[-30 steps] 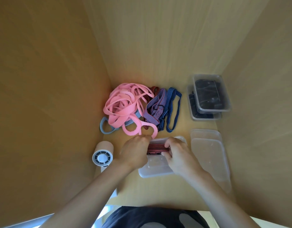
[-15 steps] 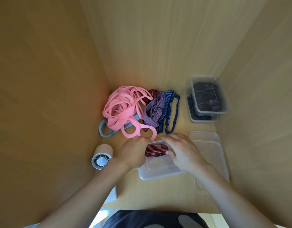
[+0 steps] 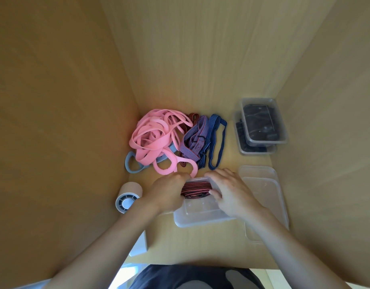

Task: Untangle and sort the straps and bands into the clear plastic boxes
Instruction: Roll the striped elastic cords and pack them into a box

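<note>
Desk (image 3: pixel 180 247): wood-grain board, matt, smooth.
Box (image 3: pixel 200 220): clear plastic, smooth, faint sheen.
Red strap (image 3: pixel 195 189), in Box: woven elastic cloth, ribbed, matt.
Pink bands (image 3: pixel 150 140), behind Box: rubbery, smooth, matt.
Blue straps (image 3: pixel 216 140), behind Box: woven elastic cloth, ribbed, matt.
Lids (image 3: pixel 263 190), right of Box: translucent plastic, slightly frosted.
Cylinder (image 3: pixel 128 195), left of Box: plastic end, matt side.

Folded red-and-black striped strap (image 3: pixel 195 189) sits at the far end of the near clear box (image 3: pixel 202 219).
</note>
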A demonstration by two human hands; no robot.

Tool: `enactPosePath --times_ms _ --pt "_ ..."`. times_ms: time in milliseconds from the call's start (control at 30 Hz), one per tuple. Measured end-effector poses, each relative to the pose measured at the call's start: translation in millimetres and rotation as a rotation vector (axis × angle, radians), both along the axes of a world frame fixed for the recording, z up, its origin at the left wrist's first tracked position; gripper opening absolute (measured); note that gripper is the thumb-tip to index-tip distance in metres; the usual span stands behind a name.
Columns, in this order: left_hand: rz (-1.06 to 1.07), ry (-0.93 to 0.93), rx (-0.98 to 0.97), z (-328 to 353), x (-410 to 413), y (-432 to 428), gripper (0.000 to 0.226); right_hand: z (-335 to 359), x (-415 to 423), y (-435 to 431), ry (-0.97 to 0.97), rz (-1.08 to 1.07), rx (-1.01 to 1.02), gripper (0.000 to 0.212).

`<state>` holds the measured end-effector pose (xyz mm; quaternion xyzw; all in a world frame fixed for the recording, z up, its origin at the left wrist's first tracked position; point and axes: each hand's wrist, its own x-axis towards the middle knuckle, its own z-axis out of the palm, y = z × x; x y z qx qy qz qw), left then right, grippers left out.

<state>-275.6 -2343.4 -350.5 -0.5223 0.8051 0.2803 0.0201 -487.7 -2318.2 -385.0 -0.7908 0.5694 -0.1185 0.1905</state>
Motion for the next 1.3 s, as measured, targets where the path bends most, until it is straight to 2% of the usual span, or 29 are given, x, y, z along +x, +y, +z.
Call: enactPosePath --times_ms 133,300,467,733,900,1067,1133,1200,1267,1300 --pt "0.009 0.068 0.027 -1.3 5.1 0.5 0.027 -1.3 -0.5 -0.3 -0.005 -0.006 0.012 0.049" --pt "0.052 0.109 0.016 -1.4 8.9 2.1 0.063 0.7 -2.3 -0.3 -0.007 -0.011 0.017 0.056" --pt "0.096 0.211 0.001 -0.7 15.7 4.2 0.067 5.5 -8.3 0.8 -0.032 0.006 0.031 0.063" --pt "0.195 0.368 -0.066 5.5 18.5 8.9 0.053 14.6 -2.2 -44.9 -0.196 -0.276 0.008 0.032" --pt "0.271 0.431 -0.111 9.0 21.3 10.2 0.043 15.6 29.5 -93.6 -0.157 -0.248 0.025 0.029" --pt "0.393 0.574 -0.099 14.6 30.1 14.0 0.035 11.6 17.7 -123.9 -0.138 -0.515 0.077 0.02" --pt "0.457 0.64 -0.058 15.7 32.2 15.3 0.032 5.7 7.4 -127.5 -0.15 -0.593 0.184 0.023" --pt "0.511 0.687 -0.031 16.6 33.1 16.8 0.031 -2.7 5.1 -127.3 -0.124 -0.63 0.299 0.039" --pt "0.534 0.692 -0.02 17.2 32.7 17.3 0.029 -11.0 7.8 -126.5 -0.094 -0.631 0.332 0.052" --pt "0.53 0.688 -0.016 17.5 32.4 17.4 0.027 -14.0 10.6 -125.6 -0.093 -0.633 0.333 0.052"
